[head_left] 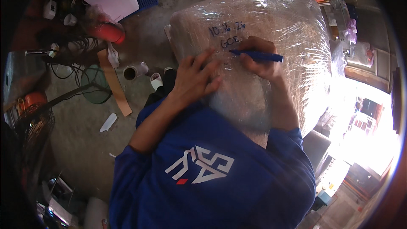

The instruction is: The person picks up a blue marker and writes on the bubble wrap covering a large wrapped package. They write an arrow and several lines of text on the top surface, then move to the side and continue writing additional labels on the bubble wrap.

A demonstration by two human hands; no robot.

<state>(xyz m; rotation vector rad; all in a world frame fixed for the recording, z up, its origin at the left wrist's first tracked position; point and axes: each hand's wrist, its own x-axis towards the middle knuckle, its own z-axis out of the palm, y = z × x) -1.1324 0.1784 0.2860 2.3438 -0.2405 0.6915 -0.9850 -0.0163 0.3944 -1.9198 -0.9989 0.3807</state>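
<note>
so the right hand (258, 59) has its fingers pinched around a blue marker (256, 55) lying sideways, tip poking left onto the plastic-wrapped bundle (280, 25) just under the writing, while the left hand (196, 78) sits close beside it, fingers spread flat on the wrap.

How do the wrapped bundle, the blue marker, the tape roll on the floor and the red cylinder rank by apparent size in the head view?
1. Wrapped bundle, by far the largest.
2. Red cylinder.
3. Blue marker in the right hand, long but thin, close to the cylinder; unsure.
4. Tape roll.
</note>
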